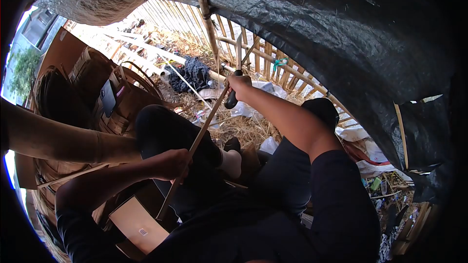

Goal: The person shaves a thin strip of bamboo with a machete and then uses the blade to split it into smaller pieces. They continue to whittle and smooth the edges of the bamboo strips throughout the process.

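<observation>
My left hand (171, 164) is closed round the lower part of a long, thin wooden strip (199, 139). The strip runs diagonally up across my lap. At its upper end my right hand (239, 87) grips the dark handle (231, 99) of a knife, whose blade (239, 51) points up and away. The strip's top reaches the fingers of my right hand; whether they also pinch it is hard to tell. My legs are bent, and a foot in a light sock (231, 162) shows between them.
Stacked woven baskets (114, 112) stand at the left, with a phone (107, 98) on them. A thick bamboo pole (73, 139) crosses there. Cardboard (139, 224) lies low left. Straw shavings (248, 129), dark cloth (190, 74), a bamboo fence (273, 58) and black sheeting (351, 44) lie beyond.
</observation>
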Demonstrator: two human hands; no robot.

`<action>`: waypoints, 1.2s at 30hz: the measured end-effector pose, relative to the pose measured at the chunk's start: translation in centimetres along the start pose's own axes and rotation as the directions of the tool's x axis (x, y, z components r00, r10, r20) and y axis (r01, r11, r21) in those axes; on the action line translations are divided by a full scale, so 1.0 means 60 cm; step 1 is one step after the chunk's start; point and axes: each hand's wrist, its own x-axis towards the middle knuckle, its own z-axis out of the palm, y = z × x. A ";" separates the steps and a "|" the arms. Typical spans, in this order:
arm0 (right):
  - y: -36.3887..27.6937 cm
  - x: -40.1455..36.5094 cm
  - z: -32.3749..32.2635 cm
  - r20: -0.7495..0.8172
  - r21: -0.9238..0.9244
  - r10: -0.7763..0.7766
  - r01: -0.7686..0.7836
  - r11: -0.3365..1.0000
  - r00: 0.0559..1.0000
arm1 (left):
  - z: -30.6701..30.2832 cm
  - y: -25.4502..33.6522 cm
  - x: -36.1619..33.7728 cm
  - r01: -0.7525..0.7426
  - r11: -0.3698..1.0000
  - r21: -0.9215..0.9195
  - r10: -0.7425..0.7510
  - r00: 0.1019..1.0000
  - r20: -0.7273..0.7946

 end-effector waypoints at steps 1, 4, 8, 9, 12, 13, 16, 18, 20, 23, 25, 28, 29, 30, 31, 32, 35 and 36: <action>0.006 -0.015 0.007 -0.021 -0.028 -0.003 0.002 1.000 1.000 | -0.004 -0.008 0.005 -0.003 1.000 -0.001 0.003 1.000 0.000; 0.025 -0.063 0.018 0.033 -0.004 -0.033 0.033 0.999 0.999 | -0.031 -0.046 0.030 -0.057 0.988 0.146 0.017 0.965 0.262; 0.056 -0.107 0.032 0.143 0.029 -0.023 0.019 0.999 0.990 | -0.058 0.084 0.006 -0.010 0.967 0.255 0.038 0.994 -0.107; 0.054 -0.137 0.026 0.175 0.018 0.017 -0.021 1.000 0.984 | -0.076 0.038 0.050 -0.215 0.853 0.475 0.324 0.932 -0.160; 0.059 -0.188 0.014 0.163 -0.048 0.026 -0.019 0.999 0.986 | -0.088 0.013 0.166 -0.343 0.887 0.310 0.461 0.709 -0.533; 0.068 -0.187 0.010 0.170 -0.077 -0.030 0.043 0.996 0.985 | -0.084 0.020 0.190 -0.402 0.906 -0.135 0.148 0.599 -0.787; 0.071 -0.155 0.009 0.141 -0.136 -0.177 0.196 0.971 0.974 | -0.067 -0.008 0.208 -0.532 0.790 -0.306 0.235 0.723 -0.649; 0.053 -0.149 0.007 0.073 -0.149 -0.269 0.278 0.949 0.960 | -0.065 0.018 0.140 -0.352 0.860 -0.370 0.185 0.890 -0.418; 0.048 -0.122 0.007 0.062 -0.156 -0.288 0.295 0.943 0.956 | -0.053 0.060 0.063 -0.156 0.915 -0.373 0.102 0.982 -0.161; 0.043 -0.122 0.005 0.050 -0.130 -0.303 0.307 0.943 0.952 | -0.016 0.038 0.033 -0.109 0.974 -0.198 0.119 0.992 0.043; 0.050 -0.128 0.003 0.053 -0.165 -0.352 0.356 0.920 0.934 | -0.016 -0.010 0.045 -0.156 0.947 -0.283 0.189 0.978 0.092; 0.082 -0.151 0.010 0.082 -0.242 -0.316 0.326 0.914 0.945 | -0.019 -0.021 0.039 -0.259 0.933 0.251 0.232 0.964 0.131; 0.090 -0.158 0.010 0.089 -0.277 -0.319 0.330 0.902 0.944 | -0.023 -0.022 0.038 -0.292 0.844 0.449 0.234 0.955 0.181; 0.094 -0.167 0.008 0.091 -0.279 -0.326 0.338 0.899 0.941 | -0.031 -0.023 0.042 -0.293 0.843 0.451 0.238 0.955 0.174; 0.095 -0.181 0.006 0.124 -0.273 -0.313 0.335 0.902 0.942 | -0.044 -0.023 0.052 -0.239 0.949 0.207 0.184 0.949 0.255; 0.093 -0.193 0.005 0.156 -0.265 -0.300 0.332 0.905 0.941 | -0.060 -0.024 0.064 -0.145 0.989 -0.041 0.150 0.926 0.345; 0.070 -0.230 -0.005 0.242 -0.307 -0.322 0.387 0.870 0.915 | -0.122 -0.045 0.130 -0.323 0.865 -0.384 0.360 0.933 0.027; 0.061 -0.240 -0.010 0.249 -0.326 -0.352 0.420 0.847 0.902 | -0.116 -0.018 0.134 -0.328 0.865 -0.380 0.363 0.932 0.022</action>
